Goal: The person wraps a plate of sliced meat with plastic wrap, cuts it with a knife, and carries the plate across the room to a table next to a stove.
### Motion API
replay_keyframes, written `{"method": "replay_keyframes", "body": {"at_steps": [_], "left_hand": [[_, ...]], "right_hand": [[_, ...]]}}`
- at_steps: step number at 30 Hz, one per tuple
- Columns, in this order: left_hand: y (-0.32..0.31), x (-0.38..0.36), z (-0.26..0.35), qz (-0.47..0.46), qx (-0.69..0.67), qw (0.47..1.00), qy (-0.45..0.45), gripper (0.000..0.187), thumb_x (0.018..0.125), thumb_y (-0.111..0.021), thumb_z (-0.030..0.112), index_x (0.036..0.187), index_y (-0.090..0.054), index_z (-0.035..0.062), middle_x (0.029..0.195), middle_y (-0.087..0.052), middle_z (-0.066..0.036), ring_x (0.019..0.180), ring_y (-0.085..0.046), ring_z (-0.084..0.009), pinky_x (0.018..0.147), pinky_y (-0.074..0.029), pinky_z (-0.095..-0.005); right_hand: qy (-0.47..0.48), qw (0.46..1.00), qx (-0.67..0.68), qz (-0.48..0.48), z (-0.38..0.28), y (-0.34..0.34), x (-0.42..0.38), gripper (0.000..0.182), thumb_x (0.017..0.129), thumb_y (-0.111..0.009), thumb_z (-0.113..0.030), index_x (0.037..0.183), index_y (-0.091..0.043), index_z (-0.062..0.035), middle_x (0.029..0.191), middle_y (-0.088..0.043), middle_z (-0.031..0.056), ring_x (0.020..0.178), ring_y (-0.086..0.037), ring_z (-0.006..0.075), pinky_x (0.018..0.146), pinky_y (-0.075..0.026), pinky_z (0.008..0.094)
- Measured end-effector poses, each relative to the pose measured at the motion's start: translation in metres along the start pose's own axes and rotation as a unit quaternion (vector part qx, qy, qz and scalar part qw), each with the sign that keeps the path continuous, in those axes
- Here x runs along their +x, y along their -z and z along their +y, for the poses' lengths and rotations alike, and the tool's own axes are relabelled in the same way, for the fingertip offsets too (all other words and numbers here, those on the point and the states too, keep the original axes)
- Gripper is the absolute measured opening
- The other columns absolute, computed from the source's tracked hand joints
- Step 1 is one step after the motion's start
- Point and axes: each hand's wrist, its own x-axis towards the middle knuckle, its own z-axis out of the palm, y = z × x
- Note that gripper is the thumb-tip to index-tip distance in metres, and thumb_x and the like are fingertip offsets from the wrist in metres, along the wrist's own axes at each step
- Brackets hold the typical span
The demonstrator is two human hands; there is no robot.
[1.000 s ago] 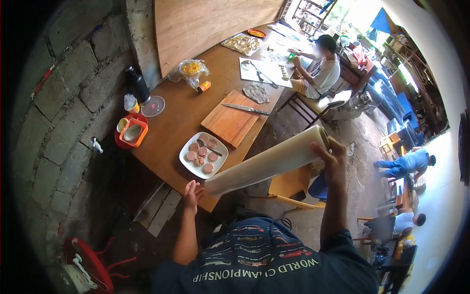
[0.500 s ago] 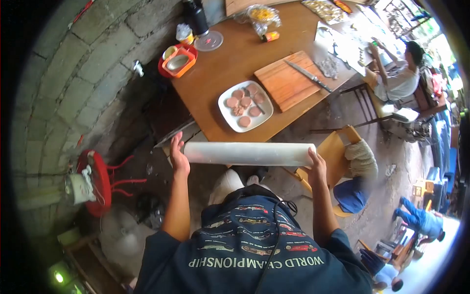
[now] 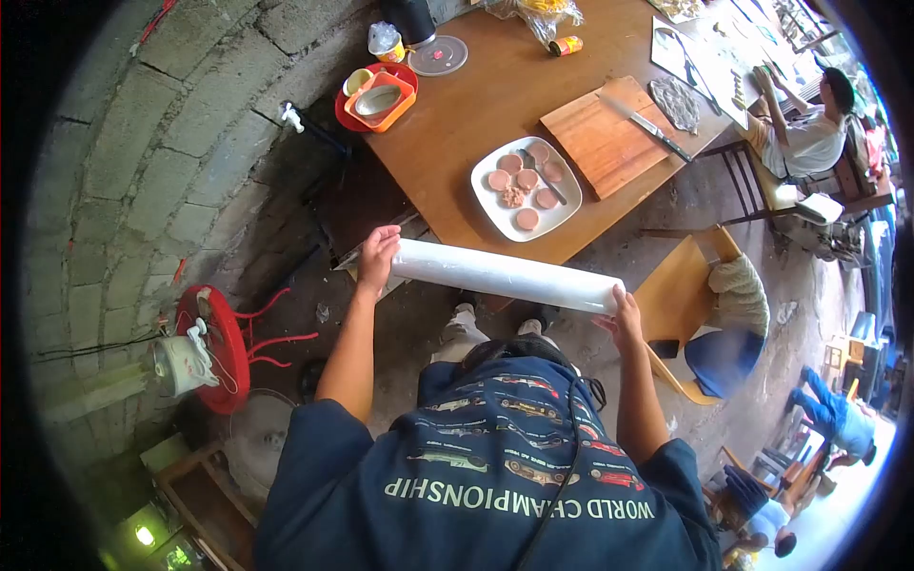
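I hold a long white roll of cling film point(image 3: 505, 277) crosswise in front of my body, just short of the wooden table point(image 3: 476, 105). My left hand point(image 3: 377, 257) grips the roll's left end. At the right end my right hand point(image 3: 625, 319) presses against the roll's open core. Beyond the roll, near the table's front edge, stands a white plate point(image 3: 495, 205) with several pink meat slices and a utensil. A wooden cutting board point(image 3: 595, 143) with a knife point(image 3: 647, 125) on it lies to the plate's right.
A red tray with an orange container point(image 3: 379, 100) and a clear lid point(image 3: 437, 55) sit at the table's left. A yellow chair point(image 3: 681, 300) stands to my right, a red stool point(image 3: 224, 347) to my left by the block wall. A person point(image 3: 809, 128) sits at the table's far end.
The roll swung down from my right hand alone to level, and my left hand took its left end. It now sits closer to the table, its left end slightly raised.
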Motion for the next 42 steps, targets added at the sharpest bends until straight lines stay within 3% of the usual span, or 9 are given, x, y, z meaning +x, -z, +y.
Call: {"method": "replay_keyframes", "body": {"at_steps": [3, 6, 14, 17, 19, 23, 29, 33, 42], "left_hand": [[0.018, -0.001, 0.006, -0.063, 0.104, 0.991, -0.056, 0.042, 0.089, -0.069, 0.006, 0.13, -0.064, 0.0041, 0.133, -0.064, -0.007, 0.128, -0.06, -0.0258, 0.108, -0.047, -0.037], [0.011, -0.017, 0.038, -0.1, 0.364, 0.879, -0.291, 0.035, 0.083, -0.079, 0.009, 0.116, -0.072, 0.007, 0.124, -0.067, -0.011, 0.12, -0.063, -0.0315, 0.103, -0.049, -0.0415], [-0.003, -0.002, 0.042, -0.08, 0.388, 0.854, -0.337, 0.009, 0.086, -0.074, 0.008, 0.091, -0.067, 0.0054, 0.099, -0.068, -0.011, 0.099, -0.064, -0.0342, 0.089, -0.049, -0.0437], [-0.003, -0.003, 0.046, -0.085, 0.406, 0.85, -0.325, 0.007, 0.087, -0.073, 0.008, 0.09, -0.066, 0.005, 0.091, -0.067, -0.011, 0.095, -0.063, -0.0345, 0.085, -0.049, -0.0437], [-0.006, -0.004, 0.049, -0.085, 0.395, 0.851, -0.335, 0.007, 0.087, -0.072, 0.006, 0.089, -0.066, 0.0054, 0.088, -0.067, -0.01, 0.091, -0.062, -0.0344, 0.082, -0.049, -0.0441], [-0.014, -0.006, 0.066, -0.098, 0.388, 0.847, -0.35, 0.008, 0.086, -0.071, 0.001, 0.088, -0.065, 0.0059, 0.084, -0.066, -0.009, 0.086, -0.06, -0.0343, 0.077, -0.049, -0.0442], [-0.02, -0.005, 0.077, -0.11, 0.381, 0.838, -0.374, 0.009, 0.085, -0.069, -0.002, 0.086, -0.064, 0.0052, 0.084, -0.065, -0.01, 0.084, -0.06, -0.0353, 0.075, -0.048, -0.045], [-0.02, -0.003, 0.081, -0.119, 0.371, 0.839, -0.38, 0.008, 0.086, -0.067, -0.001, 0.086, -0.063, 0.0047, 0.083, -0.064, -0.011, 0.084, -0.059, -0.0362, 0.075, -0.047, -0.0456], [-0.019, -0.005, 0.091, -0.111, 0.375, 0.842, -0.372, 0.005, 0.089, -0.069, 0.002, 0.093, -0.067, 0.004, 0.084, -0.064, -0.01, 0.082, -0.059, -0.0335, 0.075, -0.047, -0.0434]], "right_hand": [[-0.003, 1.0, -0.014, 0.016, 0.005, -0.001, 0.007, 0.058, 0.103, -0.059, -0.053, 0.137, -0.053, -0.006, 0.128, -0.063, 0.0177, 0.102, -0.071, 0.034, 0.083, -0.063, 0.0484], [-0.003, 0.999, -0.02, 0.026, 0.005, -0.002, 0.011, 0.061, 0.102, -0.06, -0.055, 0.139, -0.05, -0.0067, 0.128, -0.062, 0.0193, 0.099, -0.072, 0.0363, 0.082, -0.064, 0.0502], [-0.04, 0.991, -0.087, 0.088, -0.006, -0.007, 0.006, 0.068, 0.101, -0.06, -0.06, 0.139, -0.053, -0.0035, 0.131, -0.062, 0.0229, 0.095, -0.073, 0.0353, 0.078, -0.064, 0.0473], [0.068, 0.9, -0.376, 0.209, 0.017, 0.008, 0.04, 0.065, 0.099, -0.066, -0.052, 0.134, -0.054, 0.0009, 0.128, -0.062, 0.0247, 0.101, -0.07, 0.0374, 0.085, -0.06, 0.0485], [0.252, 0.714, -0.568, 0.322, -0.036, -0.052, -0.024, 0.058, 0.095, -0.072, -0.04, 0.131, -0.057, 0.0024, 0.127, -0.06, 0.0278, 0.122, -0.056, 0.046, 0.105, -0.047, 0.0502], [0.418, 0.76, -0.492, 0.075, -0.064, -0.127, -0.03, 0.041, 0.088, -0.077, -0.017, 0.124, -0.062, -0.0042, 0.126, -0.061, 0.0202, 0.123, -0.054, 0.0432, 0.108, -0.045, 0.0505], [0.532, 0.655, -0.484, -0.233, -0.067, -0.289, -0.012, 0.052, 0.089, -0.074, -0.025, 0.136, -0.062, -0.0087, 0.136, -0.061, 0.0132, 0.125, -0.056, 0.0362, 0.109, -0.046, 0.0461], [0.523, 0.573, -0.583, -0.242, -0.058, -0.334, 0.003, 0.02, 0.09, -0.067, -0.021, 0.105, -0.071, -0.0078, 0.12, -0.065, 0.0096, 0.118, -0.061, 0.0307, 0.1, -0.051, 0.0441], [0.553, 0.578, -0.551, -0.236, -0.068, -0.302, 0.004, 0.018, 0.086, -0.066, -0.009, 0.104, -0.068, -0.0057, 0.108, -0.065, 0.012, 0.111, -0.066, 0.0335, 0.092, -0.056, 0.0445]]}}
